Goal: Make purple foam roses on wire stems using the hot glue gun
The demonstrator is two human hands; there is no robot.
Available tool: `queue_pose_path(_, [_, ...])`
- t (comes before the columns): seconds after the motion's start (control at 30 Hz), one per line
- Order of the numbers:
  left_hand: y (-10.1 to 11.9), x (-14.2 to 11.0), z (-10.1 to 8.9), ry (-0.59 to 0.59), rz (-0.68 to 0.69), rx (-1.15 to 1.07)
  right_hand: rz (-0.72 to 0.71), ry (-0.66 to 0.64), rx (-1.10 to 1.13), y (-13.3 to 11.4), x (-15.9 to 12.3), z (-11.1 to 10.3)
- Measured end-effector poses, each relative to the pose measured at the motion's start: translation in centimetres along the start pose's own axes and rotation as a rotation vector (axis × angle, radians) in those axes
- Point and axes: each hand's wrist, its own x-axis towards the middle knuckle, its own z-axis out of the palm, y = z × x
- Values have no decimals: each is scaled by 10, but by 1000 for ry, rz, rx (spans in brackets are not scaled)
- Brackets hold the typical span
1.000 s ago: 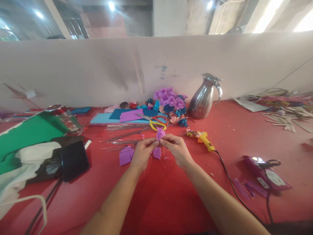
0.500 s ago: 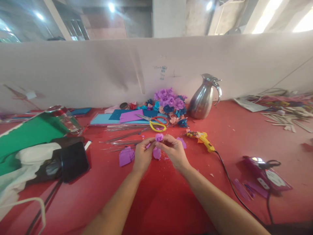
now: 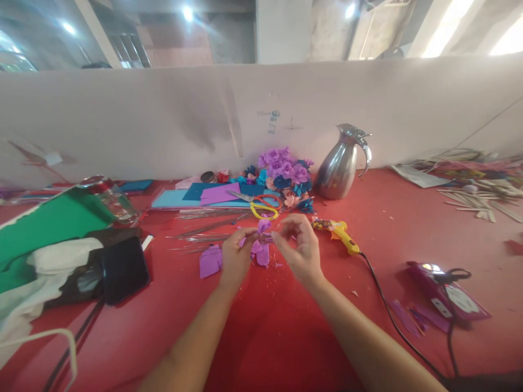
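Note:
My left hand (image 3: 236,255) is closed in a pinch on a small purple paper flower (image 3: 263,225), held just above the red table (image 3: 261,326). My right hand (image 3: 300,247) hovers right beside the flower with its fingers spread and curled, holding nothing. Loose purple paper pieces (image 3: 211,260) lie on the table under and left of my hands. A yellow glue gun (image 3: 341,235) lies just right of my right hand, its black cord running toward me.
Scissors with yellow and red handles (image 3: 261,207) lie behind the hands on coloured sheets. A heap of finished paper flowers (image 3: 284,174) and a steel jug (image 3: 341,163) stand by the white partition. A black pouch (image 3: 122,267) and green sheet lie left; a purple power strip (image 3: 447,291) right.
My right hand has let go of the flower and opened, drawing slightly right. My left hand keeps the flower, now a little lower.

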Motion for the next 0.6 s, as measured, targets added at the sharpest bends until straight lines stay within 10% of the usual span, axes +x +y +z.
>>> queue_pose_path(0.13, [4,0,0,35,115,94,-283,-27,-267,-6,3,-6])
queue_pose_path(0.6, [7,-5,1,105,179,168,-615,31,-521,5,-9,-5])
